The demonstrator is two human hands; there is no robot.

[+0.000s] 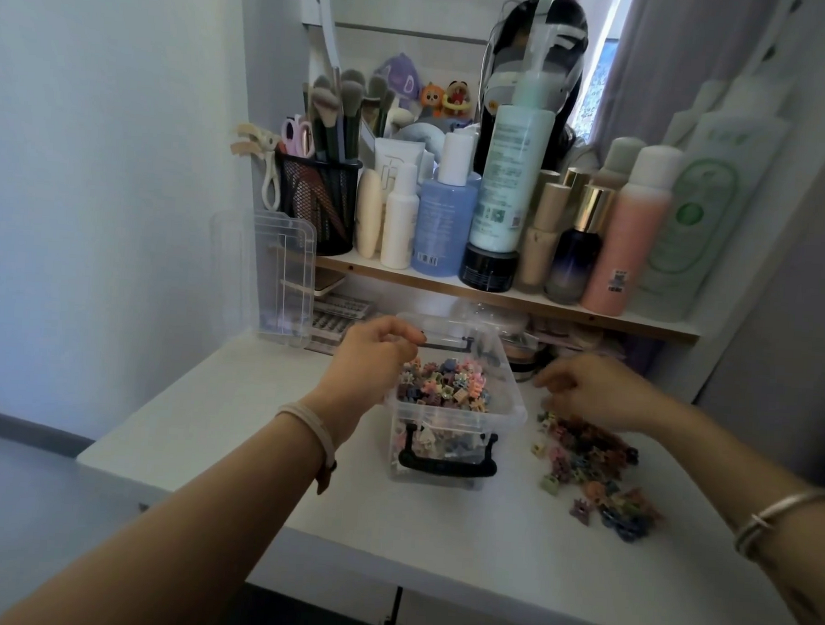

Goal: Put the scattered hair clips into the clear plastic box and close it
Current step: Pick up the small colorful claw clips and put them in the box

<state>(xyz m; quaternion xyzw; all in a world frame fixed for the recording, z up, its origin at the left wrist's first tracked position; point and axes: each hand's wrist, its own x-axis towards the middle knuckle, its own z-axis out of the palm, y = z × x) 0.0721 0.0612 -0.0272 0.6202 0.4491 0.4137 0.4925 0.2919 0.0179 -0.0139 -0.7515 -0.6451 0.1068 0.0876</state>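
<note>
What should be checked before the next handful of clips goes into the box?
1. The box is open: ok; the lid leans at the far left, apart from it.
2. Room left: ok; the clips inside lie below the rim.
3. The table is free of clips: not ok; a pile lies right of the box.
4. The right hand is at the pile: ok; over its far end.
5. It grips clips: cannot tell; its fingers are blurred.
6. The left hand is empty: cannot tell; its fingers curl above the box's left rim.
</note>
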